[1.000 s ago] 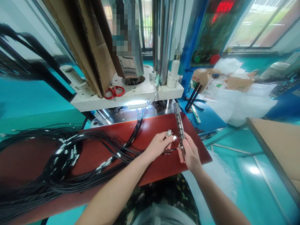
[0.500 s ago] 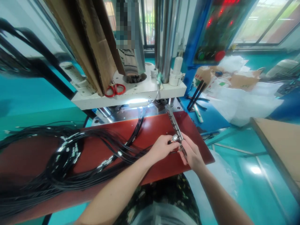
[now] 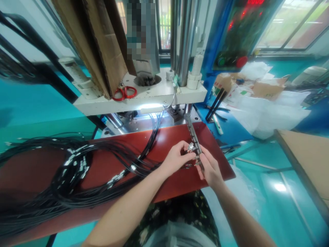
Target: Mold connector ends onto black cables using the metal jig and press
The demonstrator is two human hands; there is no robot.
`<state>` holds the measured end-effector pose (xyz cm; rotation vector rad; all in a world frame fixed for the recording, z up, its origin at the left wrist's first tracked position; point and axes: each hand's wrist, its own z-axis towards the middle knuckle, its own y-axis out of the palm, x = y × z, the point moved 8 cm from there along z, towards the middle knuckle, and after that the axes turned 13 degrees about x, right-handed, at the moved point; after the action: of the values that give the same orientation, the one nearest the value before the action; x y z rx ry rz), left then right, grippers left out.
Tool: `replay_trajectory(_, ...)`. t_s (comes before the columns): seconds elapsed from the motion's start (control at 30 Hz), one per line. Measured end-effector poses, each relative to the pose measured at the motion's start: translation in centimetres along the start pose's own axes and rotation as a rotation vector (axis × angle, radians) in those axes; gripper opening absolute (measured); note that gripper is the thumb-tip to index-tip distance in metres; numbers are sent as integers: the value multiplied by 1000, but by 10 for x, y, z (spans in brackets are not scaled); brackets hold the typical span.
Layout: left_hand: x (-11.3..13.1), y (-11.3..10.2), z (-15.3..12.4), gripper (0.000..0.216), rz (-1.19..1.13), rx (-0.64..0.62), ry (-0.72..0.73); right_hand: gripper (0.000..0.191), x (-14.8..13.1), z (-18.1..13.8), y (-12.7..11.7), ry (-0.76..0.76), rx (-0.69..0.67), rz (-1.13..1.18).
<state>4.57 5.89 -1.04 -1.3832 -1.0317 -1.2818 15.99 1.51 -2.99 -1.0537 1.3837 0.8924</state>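
A long, narrow metal bar [image 3: 192,133] with notches along it slants over the red-brown board, its far end near the machine. My right hand [image 3: 210,165] is closed around the bar's near end. My left hand [image 3: 177,157] is at the bar's left side, thumb and fingers curled around small shiny metal cable connectors [image 3: 190,147]. More small metal ends show just below its thumb. Black cables [image 3: 144,168] run under my left forearm, and a thin bundle of black wires [image 3: 154,132] leads into the machine under the lit lamp.
Coiled black cables [image 3: 69,171] cover the left of the board [image 3: 169,137]. Above stands a press with a white plate [image 3: 154,96], red scissors [image 3: 125,93] and a lamp [image 3: 152,108]. Pliers [image 3: 221,109] and a cutter [image 3: 218,124] lie right, beside white bags [image 3: 269,109].
The press's white plate, with the scissors and lamp on it, sits slightly higher. My left fingers have lifted a little beside the bar. My right hand stays almost in place.
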Motion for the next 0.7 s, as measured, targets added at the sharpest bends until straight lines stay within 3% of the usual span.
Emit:
replay_trajectory(0.1, -3, -4, 0, 18, -99, 13, -61, 44, -3, 0, -3, 17, 43, 52)
replay_trajectory(0.37, -15, 3, -1, 25, -27, -18, -183, 46, 9, -1, -4, 45, 16, 94)
replay_trajectory(0.57, -14, 4, -2, 22, -3, -2, -175, 46, 1, -2, -2, 39, -10, 60)
replay_trajectory(0.7, -8, 5, -1, 20, 50, -28, -82, 47, -3, -2, -1, 43, -7, 30)
